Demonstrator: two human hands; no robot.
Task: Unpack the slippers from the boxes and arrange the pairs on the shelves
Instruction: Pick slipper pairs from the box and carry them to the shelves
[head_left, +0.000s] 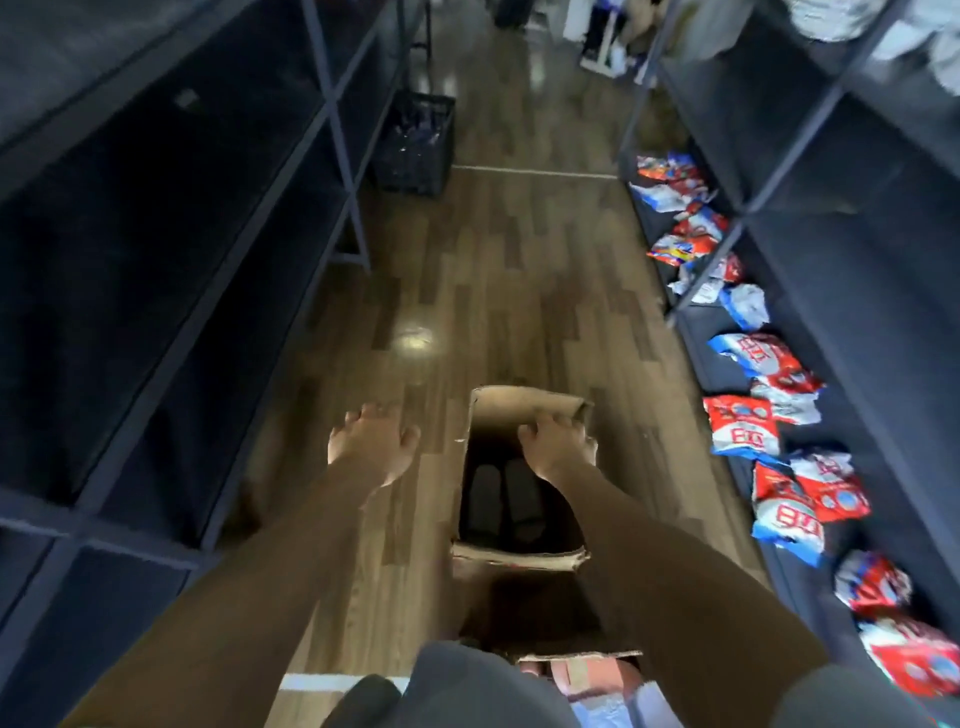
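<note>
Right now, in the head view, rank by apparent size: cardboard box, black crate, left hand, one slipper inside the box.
1. cardboard box
2. black crate and left hand: about alike; the crate stands farther off, so I won't rank them
3. slipper, smallest

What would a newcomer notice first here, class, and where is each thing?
An open cardboard box stands mid-aisle on the wooden floor, dark slippers inside, the right hand gripping its far flap and the left hand open beside it. Bright red, white and blue packets line the low shelf on the right.
</note>
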